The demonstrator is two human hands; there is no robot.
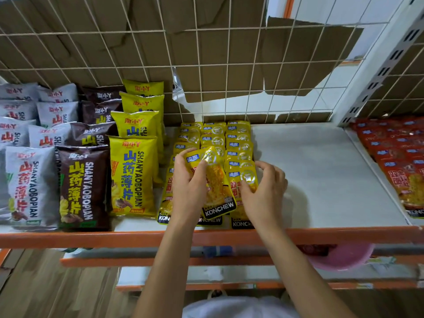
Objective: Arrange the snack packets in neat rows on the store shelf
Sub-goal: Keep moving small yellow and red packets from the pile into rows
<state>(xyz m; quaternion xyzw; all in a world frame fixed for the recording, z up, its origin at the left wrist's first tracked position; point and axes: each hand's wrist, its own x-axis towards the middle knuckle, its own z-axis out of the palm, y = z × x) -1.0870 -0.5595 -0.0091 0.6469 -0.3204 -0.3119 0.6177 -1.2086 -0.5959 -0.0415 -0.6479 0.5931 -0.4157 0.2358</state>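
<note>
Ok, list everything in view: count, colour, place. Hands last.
small packets: many, yellow, three rows mid-shelf
tilted packet: one, yellow, atop the middle row
front packet: one, yellow, front of the right row
yellow bags: four, yellow, one row left of small packets
brown bags: four, brown, row left of those
white bags: several, white, two rows at far left
red packets: many, red, next bay at right
shelf: one, white with orange edge, under the bags
grid: one, white wire, behind shelf
cardboard: several sheets, brown, behind grid
bowl: one, pink, lower shelf at right
left hand: one, holds tilted packet
right hand: one, grips front packet
</note>
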